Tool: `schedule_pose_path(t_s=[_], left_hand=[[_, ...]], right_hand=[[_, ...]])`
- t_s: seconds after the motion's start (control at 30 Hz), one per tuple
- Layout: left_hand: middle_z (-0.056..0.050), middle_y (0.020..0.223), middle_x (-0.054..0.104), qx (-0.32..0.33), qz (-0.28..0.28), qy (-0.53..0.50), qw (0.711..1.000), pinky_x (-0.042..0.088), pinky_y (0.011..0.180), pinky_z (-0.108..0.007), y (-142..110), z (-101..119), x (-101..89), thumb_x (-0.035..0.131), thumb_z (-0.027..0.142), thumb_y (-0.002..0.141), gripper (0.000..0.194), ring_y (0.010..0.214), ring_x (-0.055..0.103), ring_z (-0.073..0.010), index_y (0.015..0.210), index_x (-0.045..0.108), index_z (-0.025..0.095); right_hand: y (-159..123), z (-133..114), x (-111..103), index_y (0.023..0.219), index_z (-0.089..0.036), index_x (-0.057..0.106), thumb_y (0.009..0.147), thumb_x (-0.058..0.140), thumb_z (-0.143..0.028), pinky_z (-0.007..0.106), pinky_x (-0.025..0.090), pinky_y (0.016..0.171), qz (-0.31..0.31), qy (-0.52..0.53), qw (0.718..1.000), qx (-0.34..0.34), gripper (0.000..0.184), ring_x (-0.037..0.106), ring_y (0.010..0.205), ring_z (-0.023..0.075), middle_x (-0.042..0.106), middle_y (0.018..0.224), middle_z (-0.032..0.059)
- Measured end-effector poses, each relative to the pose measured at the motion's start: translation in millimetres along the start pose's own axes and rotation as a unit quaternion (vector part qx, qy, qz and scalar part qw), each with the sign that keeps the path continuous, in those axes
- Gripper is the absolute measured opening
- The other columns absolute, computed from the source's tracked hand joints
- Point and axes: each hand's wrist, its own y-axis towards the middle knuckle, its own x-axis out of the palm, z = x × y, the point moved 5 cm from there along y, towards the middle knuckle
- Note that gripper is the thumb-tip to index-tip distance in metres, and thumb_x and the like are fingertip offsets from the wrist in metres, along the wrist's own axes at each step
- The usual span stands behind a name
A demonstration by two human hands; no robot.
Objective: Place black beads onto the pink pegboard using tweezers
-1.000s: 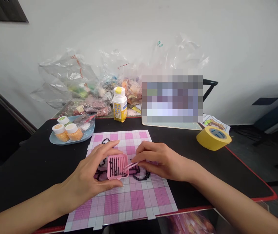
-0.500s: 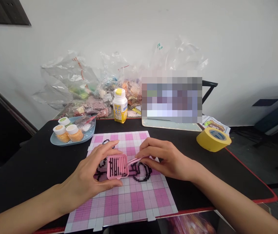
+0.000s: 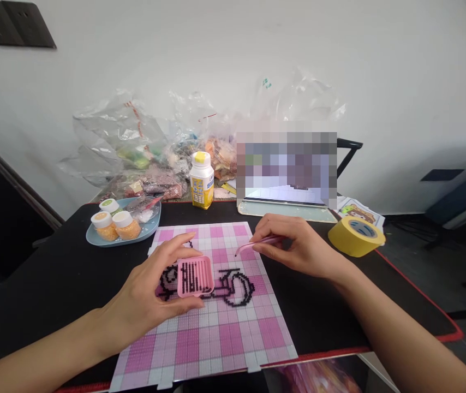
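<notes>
Some black outline [image 3: 238, 305] is sitting on the board [image 3: 216, 349], lower centre, apparently unfinished, while the left hand [image 3: 145, 286] is clamping the tray [image 3: 206, 270] mid-frame, beads [image 3: 188, 277] waiting inside, and the right hand [image 3: 294, 240], apart from it, is pinching tweezers [image 3: 262, 241], tip seemingly carrying one dark bead [image 3: 236, 255].

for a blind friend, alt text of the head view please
The left hand holds a grooved pink tray of black beads over a pink-checked board with black outlines; the right hand holds pink tweezers. Around the board: jars on a blue plate, a bottle, yellow tape.
</notes>
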Motion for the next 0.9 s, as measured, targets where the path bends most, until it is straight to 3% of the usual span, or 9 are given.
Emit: schedule_pose_path(t_s=[0.17,0.9], left_hand=[[-0.003,0.129,0.075,0.004,0.002,0.014,1.000,0.059,0.095,-0.041,0,-2,-1.4,0.074,0.065,0.082,0.079,0.121,0.069,-0.0302,0.149,0.040,0.041],[0.007,0.121,0.077,-0.007,0.006,0.013,1.000,0.059,0.091,-0.035,0,3,-0.9,0.074,0.068,0.079,0.078,0.114,0.071,-0.0247,0.146,0.037,0.053]], right_hand=[[-1,4,4,0.086,-0.016,0.072,0.096,0.067,-0.032,0.022,0.045,0.056,-0.043,0.006,0.999,0.024,0.019,0.060,0.068,0.0127,0.070,0.080,0.0058],[-3,10,12,0.077,-0.016,0.070,0.092,0.073,-0.032,0.022,0.043,0.058,-0.091,-0.007,0.995,0.030,0.022,0.057,0.066,0.0113,0.065,0.075,0.0023]])
